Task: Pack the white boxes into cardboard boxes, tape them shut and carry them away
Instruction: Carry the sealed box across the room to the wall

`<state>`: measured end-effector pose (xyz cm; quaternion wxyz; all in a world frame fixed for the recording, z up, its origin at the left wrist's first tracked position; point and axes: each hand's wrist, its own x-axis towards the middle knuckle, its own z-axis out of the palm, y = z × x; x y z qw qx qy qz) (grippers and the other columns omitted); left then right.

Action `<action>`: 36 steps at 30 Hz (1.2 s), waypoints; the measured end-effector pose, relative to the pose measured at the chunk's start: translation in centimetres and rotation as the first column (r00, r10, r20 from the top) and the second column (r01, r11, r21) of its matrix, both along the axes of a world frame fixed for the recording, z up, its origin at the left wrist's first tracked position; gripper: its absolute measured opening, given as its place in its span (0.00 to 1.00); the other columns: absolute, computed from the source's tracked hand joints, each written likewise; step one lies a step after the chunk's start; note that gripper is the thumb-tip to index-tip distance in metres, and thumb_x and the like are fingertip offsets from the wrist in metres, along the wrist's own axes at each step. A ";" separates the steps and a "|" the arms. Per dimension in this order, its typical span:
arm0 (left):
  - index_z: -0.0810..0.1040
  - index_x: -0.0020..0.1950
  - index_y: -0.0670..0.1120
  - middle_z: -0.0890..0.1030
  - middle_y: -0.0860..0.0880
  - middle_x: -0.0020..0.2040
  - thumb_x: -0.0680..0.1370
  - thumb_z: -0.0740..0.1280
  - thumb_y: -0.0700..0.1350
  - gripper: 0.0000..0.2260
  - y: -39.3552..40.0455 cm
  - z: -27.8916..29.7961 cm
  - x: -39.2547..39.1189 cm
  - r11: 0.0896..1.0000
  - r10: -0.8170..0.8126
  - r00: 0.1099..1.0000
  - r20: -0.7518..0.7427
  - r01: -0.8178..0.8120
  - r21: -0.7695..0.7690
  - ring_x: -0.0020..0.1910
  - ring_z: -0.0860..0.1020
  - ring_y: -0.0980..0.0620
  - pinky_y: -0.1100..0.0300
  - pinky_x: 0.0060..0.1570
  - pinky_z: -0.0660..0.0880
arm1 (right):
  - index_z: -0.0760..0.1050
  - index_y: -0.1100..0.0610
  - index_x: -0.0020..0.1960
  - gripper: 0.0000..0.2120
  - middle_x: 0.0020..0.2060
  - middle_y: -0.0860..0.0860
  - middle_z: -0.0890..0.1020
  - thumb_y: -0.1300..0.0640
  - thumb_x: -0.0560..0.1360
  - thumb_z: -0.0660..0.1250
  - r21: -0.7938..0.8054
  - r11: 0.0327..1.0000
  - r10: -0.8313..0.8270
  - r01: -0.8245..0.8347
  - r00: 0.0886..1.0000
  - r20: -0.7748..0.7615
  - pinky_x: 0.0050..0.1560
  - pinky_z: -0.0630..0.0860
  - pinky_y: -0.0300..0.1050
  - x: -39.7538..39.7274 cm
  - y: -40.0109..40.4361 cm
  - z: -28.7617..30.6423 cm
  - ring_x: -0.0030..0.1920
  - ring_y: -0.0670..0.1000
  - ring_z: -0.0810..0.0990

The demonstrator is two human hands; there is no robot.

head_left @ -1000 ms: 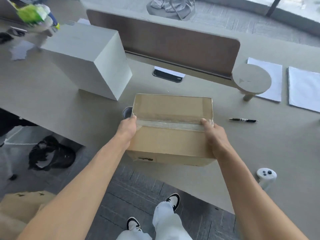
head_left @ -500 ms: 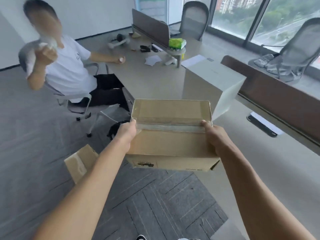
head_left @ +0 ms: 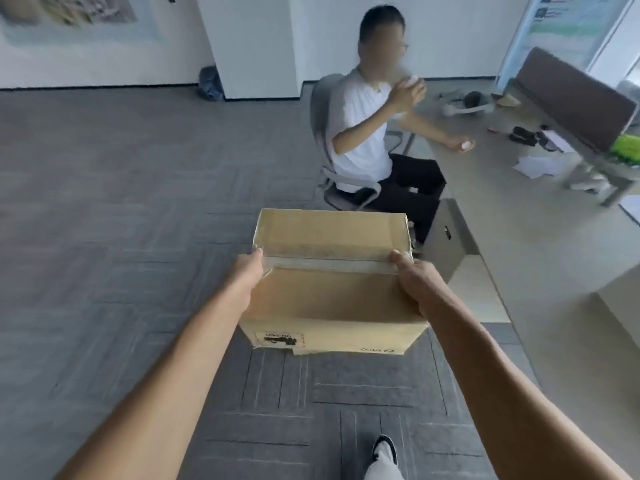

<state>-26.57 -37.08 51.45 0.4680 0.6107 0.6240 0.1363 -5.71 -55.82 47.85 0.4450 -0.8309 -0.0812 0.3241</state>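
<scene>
Cardboard box held up over grey carpet, clear of any surface, flaps closed and sealed by a strip of clear tape running across the top from side to side. Left hand pressed against the box's left side, thumb lying on the top edge right at the tape's left end. Right hand clamped on the box's right side, thumb resting on the tape's right end; remaining fingers of both hands hidden behind the box walls, so their curl cannot be told. Both forearms stretched forward, box carried between them at about equal reach. Printed label and small logo visible on the box's near face, below the hands. Beyond the box, seated person in a white shirt on a grey office chair. Right of the box, long pale desk with a brown divider panel, scattered papers and a green object. Below the box, near side, one shoe of the carrier on the carpet.
</scene>
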 end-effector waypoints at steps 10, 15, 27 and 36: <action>0.73 0.70 0.41 0.75 0.41 0.68 0.85 0.56 0.55 0.22 14.1 -0.2 -6.3 0.964 0.266 0.963 -0.043 -0.267 -0.012 0.61 0.73 0.44 0.56 0.51 0.64 | 0.81 0.56 0.57 0.28 0.50 0.56 0.83 0.34 0.74 0.63 -0.006 0.970 0.242 -0.242 0.970 -0.036 0.59 0.79 0.56 -2.5 20.8 -1.7 0.50 0.58 0.82; 0.71 0.72 0.40 0.74 0.41 0.70 0.85 0.55 0.55 0.23 23.0 0.2 -3.8 0.956 0.290 0.955 -0.058 -0.292 -0.018 0.67 0.72 0.43 0.55 0.53 0.64 | 0.82 0.57 0.58 0.29 0.50 0.57 0.83 0.34 0.74 0.63 -0.015 0.967 0.253 -0.254 0.967 -0.034 0.60 0.79 0.56 0.2 30.5 -2.6 0.50 0.59 0.82; 0.72 0.72 0.43 0.75 0.44 0.65 0.85 0.55 0.57 0.23 46.0 1.2 8.9 0.991 0.135 0.991 -0.016 -0.135 -0.014 0.62 0.73 0.44 0.51 0.60 0.67 | 0.79 0.60 0.63 0.41 0.54 0.58 0.83 0.29 0.65 0.62 -0.013 0.996 0.093 -0.094 0.995 -0.027 0.62 0.78 0.58 11.4 49.7 0.4 0.53 0.60 0.82; 0.66 0.77 0.42 0.66 0.41 0.77 0.84 0.60 0.54 0.25 68.3 1.3 19.9 0.997 -0.029 0.994 0.103 0.036 -0.066 0.73 0.67 0.41 0.51 0.67 0.65 | 0.78 0.60 0.64 0.32 0.54 0.57 0.83 0.35 0.74 0.65 -0.038 0.993 -0.110 0.112 0.992 0.054 0.64 0.77 0.53 19.5 68.1 2.9 0.54 0.59 0.82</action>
